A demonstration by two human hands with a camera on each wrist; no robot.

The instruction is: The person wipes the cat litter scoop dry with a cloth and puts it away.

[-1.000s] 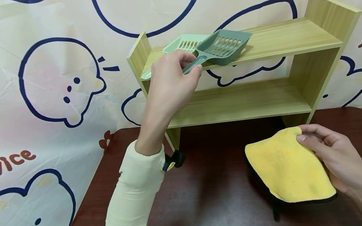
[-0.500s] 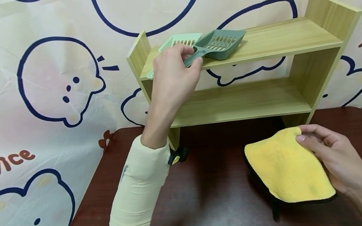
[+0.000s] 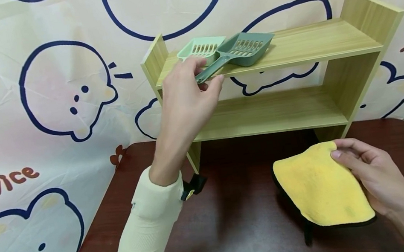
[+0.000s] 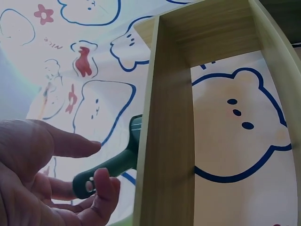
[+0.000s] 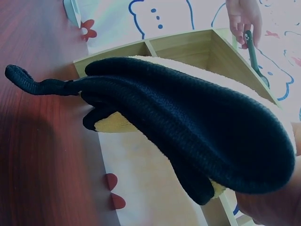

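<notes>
The dark green slotted litter scoop (image 3: 247,48) lies on the top board of the wooden shelf (image 3: 322,44), its handle sticking out past the front edge. My left hand (image 3: 186,98) is at that handle, thumb spread away from it. In the left wrist view the fingers reach around the end of the handle (image 4: 106,172), with a gap to the thumb. Beside it, partly overlapped, sits a pale green scoop (image 3: 200,48) whose handle my hand hides. Low on the right, my right hand (image 3: 377,174) pinches a yellow cloth (image 3: 321,186) with a black border by its upper corner.
The two-tier shelf stands at the back of a dark red-brown table (image 3: 239,224), against a cartoon-printed wall cloth (image 3: 75,161). Its side panels (image 3: 373,20) rise above the top board at both ends. A black loop (image 5: 42,84) hangs from the cloth.
The dark green scoop has shifted slightly left onto the top board. My left hand has loosened from its handle and drawn back a little. The right hand and cloth have stayed put.
</notes>
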